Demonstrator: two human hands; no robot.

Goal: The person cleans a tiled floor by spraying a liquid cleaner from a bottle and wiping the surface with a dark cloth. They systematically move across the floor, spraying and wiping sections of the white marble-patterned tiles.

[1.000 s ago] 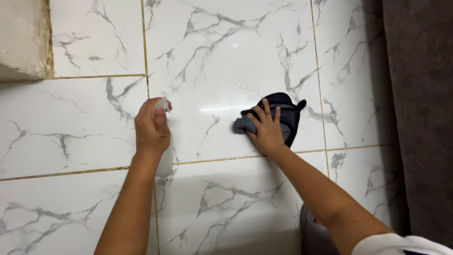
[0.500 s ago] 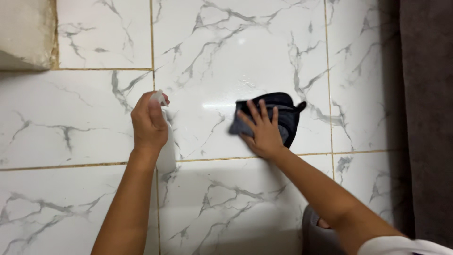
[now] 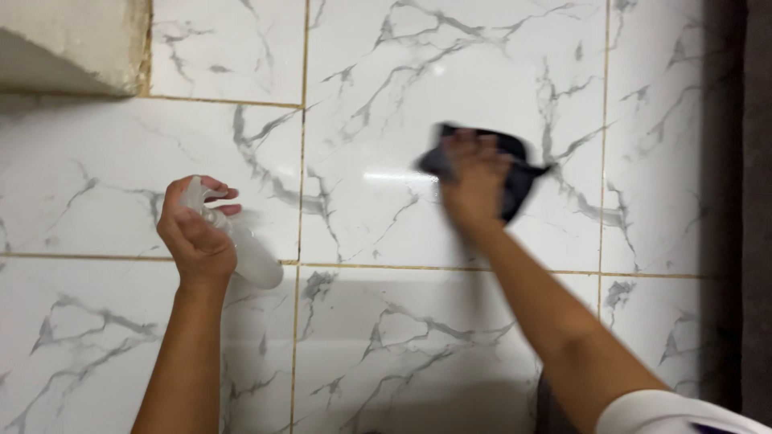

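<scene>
Right fingers: spread flat on a dark blue cleaning cloth (image 3: pixel 515 173), pressing it against the tile; not curled shut. The right hand (image 3: pixel 474 181) is motion-blurred.
Left fingers: closed around a clear plastic spray bottle (image 3: pixel 241 245), one finger near the trigger at the nozzle end. The left hand (image 3: pixel 195 233) holds the bottle body slanting down to the right.
Change, cloth: compared with half a second ago, the cloth sits higher on the tile and further from the horizontal grout line (image 3: pixel 450 267). Judgement: a wiping stroke is in progress, travelling upward across the large tile.
Change, bottle: the left hand has dropped lower and further left, well apart from the cloth. Judgement: spraying is paused while wiping proceeds.
Surface: glossy white marble-pattern tiles (image 3: pixel 386 88) with grey veining and tan grout; a light reflection shows just left of the cloth.
Room: a rough pale plaster ledge (image 3: pixel 72 44) at upper left; a dark curtain-like panel (image 3: pixel 756 201) along the right edge.
</scene>
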